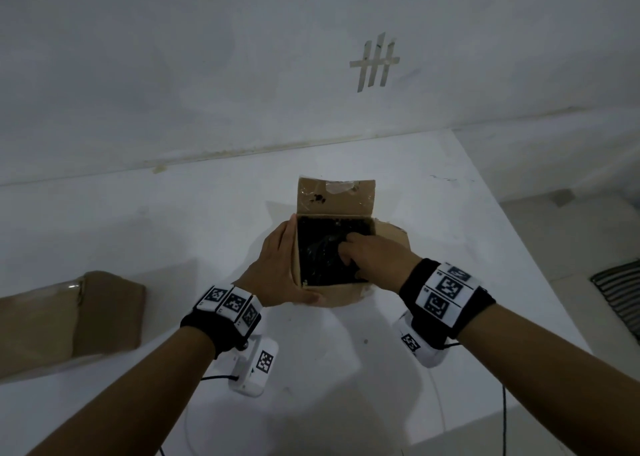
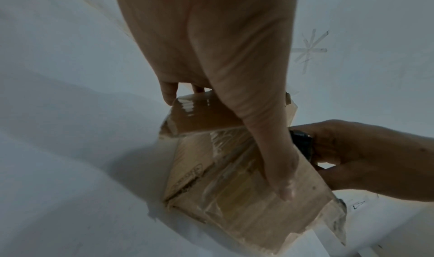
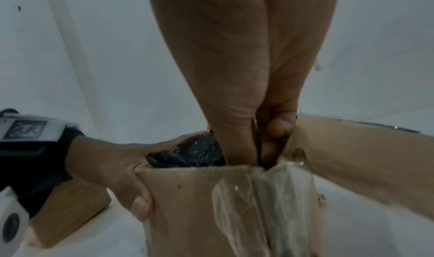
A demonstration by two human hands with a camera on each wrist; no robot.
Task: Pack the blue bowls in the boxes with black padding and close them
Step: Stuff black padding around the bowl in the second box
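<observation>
Both forearms were bare. Each wrist wore a black band (image 1: 414, 287) carrying a row of white tiles (image 1: 445, 287) printed with black square codes — three on the left wrist (image 1: 230, 303), three on the right. Under each wrist hung a white camera housing (image 1: 254, 369) (rounded, with its own code sticker), the right one (image 1: 417, 346) likewise. Thin black cables (image 1: 504, 414) trailed from the housings — one beside each arm.

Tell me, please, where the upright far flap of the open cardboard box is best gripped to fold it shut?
Pinch the far flap at its free top edge, reaching from above; it stands upright behind the opening, hinged at the brown cardboard box rim, so it should swing down toward you.
</observation>
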